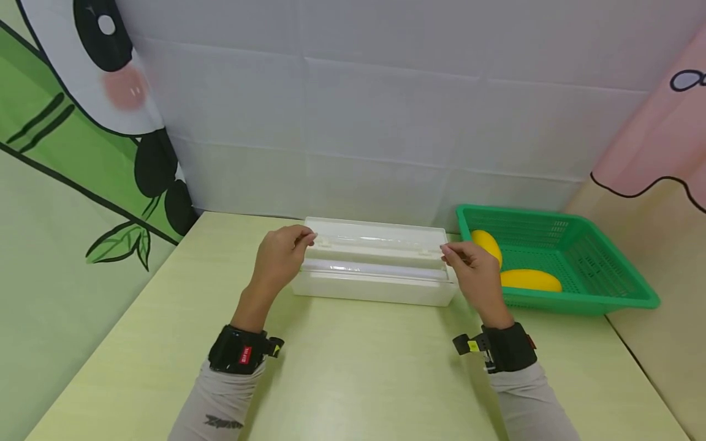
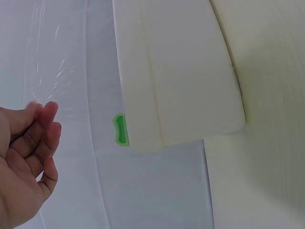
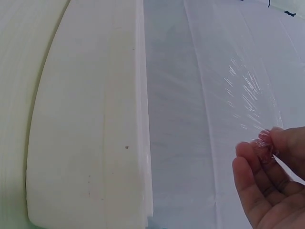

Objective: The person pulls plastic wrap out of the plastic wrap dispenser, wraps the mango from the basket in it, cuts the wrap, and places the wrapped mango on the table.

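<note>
Heads up, your left hand (image 1: 280, 260) and right hand (image 1: 474, 269) are pinching that clear thin plastic film (image 3: 250, 90) over the long white plastic box (image 1: 375, 290), so uneven tugging could bunch or rip it.

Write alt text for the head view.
A person's left hand and right hand pinch clear film over an open white box on a pale table. To the right, a green basket holds two yellow objects.

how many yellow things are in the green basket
2: one yellow thing at the left end of the green basket, the other yellow thing along its near side. More could be hidden behind the right hand or the near wall.
</note>
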Demonstrator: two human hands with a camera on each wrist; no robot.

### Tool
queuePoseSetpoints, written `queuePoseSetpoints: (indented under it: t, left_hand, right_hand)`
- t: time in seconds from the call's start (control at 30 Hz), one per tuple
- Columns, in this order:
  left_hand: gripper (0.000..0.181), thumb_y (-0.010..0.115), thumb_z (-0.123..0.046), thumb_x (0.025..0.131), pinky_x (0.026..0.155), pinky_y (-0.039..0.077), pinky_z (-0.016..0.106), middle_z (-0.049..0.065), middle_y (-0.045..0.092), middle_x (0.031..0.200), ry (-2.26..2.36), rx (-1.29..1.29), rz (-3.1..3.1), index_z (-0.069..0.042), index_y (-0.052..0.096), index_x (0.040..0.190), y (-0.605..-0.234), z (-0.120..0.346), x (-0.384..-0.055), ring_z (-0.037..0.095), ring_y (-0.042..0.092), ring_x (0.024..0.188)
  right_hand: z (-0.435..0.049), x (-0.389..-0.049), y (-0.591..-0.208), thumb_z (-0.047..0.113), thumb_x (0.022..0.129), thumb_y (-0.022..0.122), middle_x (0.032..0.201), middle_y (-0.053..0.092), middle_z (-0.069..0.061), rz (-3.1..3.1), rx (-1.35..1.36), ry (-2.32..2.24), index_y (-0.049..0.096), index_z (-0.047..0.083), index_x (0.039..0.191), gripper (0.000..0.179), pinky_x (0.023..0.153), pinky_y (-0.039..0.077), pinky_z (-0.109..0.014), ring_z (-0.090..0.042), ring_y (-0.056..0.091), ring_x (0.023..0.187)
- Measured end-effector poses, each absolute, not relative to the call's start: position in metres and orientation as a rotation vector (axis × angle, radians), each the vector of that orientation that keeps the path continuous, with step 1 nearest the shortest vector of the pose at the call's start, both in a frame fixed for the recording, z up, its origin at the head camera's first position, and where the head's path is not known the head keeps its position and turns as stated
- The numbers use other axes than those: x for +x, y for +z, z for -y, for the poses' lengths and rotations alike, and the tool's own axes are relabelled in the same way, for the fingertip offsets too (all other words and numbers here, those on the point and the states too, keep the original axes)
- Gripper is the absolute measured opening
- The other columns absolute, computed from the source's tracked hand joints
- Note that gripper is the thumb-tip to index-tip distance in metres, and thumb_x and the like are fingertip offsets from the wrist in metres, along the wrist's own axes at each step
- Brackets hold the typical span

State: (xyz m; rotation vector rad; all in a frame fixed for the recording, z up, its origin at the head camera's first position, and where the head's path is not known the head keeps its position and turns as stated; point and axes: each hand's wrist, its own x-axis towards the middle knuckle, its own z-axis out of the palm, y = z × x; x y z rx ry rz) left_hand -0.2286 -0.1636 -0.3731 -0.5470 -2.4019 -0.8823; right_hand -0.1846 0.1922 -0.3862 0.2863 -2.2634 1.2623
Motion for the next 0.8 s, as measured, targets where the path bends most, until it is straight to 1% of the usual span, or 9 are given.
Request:
queuePoseSetpoints:
  t: [0.1,0.17,0.4,0.6,0.7,0.8]
  left_hand:
    - [0.013,0.068,-0.011,0.095,0.063,0.05,0.039,0.01,0.071,0.082,-0.885,-0.562,2.368,0.001,0.073,0.095,-0.372,0.164,-0.227,0.022,0.063,0.067]
    - [0.013,0.068,-0.01,0.095,0.064,0.05,0.04,0.01,0.071,0.082,-0.884,-0.568,2.352,0.001,0.073,0.095,-0.371,0.163,-0.227,0.023,0.063,0.067]
    - [0.012,0.069,-0.009,0.094,0.066,0.05,0.041,0.011,0.071,0.082,-0.89,-0.571,2.315,0.002,0.073,0.095,-0.368,0.16,-0.227,0.025,0.065,0.07]
    - [0.011,0.069,-0.009,0.094,0.066,0.049,0.041,0.011,0.071,0.082,-0.936,-0.553,2.289,0.001,0.073,0.095,-0.367,0.156,-0.229,0.025,0.065,0.073]
    - [0.011,0.069,-0.009,0.093,0.066,0.049,0.04,0.011,0.071,0.081,-0.929,-0.545,2.276,0.001,0.073,0.094,-0.366,0.154,-0.231,0.025,0.065,0.073]
    - [0.011,0.07,-0.009,0.093,0.066,0.049,0.041,0.011,0.071,0.081,-0.914,-0.538,2.264,0.001,0.073,0.093,-0.364,0.153,-0.231,0.025,0.065,0.073]
  right_hand:
    - [-0.192,-0.185,-0.385,0.012,0.097,0.065,0.09,0.071,-0.014,2.237,0.306,1.268,0.074,-0.002,0.103,0.017,0.069,0.051,-0.014,-0.013,0.066,0.078]
    - [-0.192,-0.185,-0.385,0.012,0.097,0.065,0.09,0.071,-0.014,2.225,0.309,1.268,0.074,-0.001,0.103,0.017,0.07,0.051,-0.013,-0.014,0.066,0.079]
    - [-0.191,-0.185,-0.382,0.005,0.095,0.065,0.092,0.07,-0.016,2.19,0.297,1.298,0.074,-0.004,0.102,0.014,0.072,0.049,-0.011,-0.01,0.063,0.08]
    - [-0.183,-0.175,-0.361,-0.003,0.094,0.063,0.09,0.067,-0.023,2.171,0.308,1.297,0.071,-0.01,0.098,0.011,0.072,0.048,-0.01,-0.01,0.06,0.079]
    - [-0.184,-0.174,-0.355,-0.004,0.094,0.063,0.089,0.066,-0.024,2.147,0.347,1.294,0.071,-0.011,0.097,0.011,0.072,0.048,-0.01,-0.006,0.059,0.078]
    - [-0.185,-0.175,-0.353,-0.005,0.094,0.063,0.088,0.065,-0.024,2.133,0.38,1.291,0.071,-0.011,0.097,0.01,0.072,0.048,-0.011,-0.006,0.059,0.079]
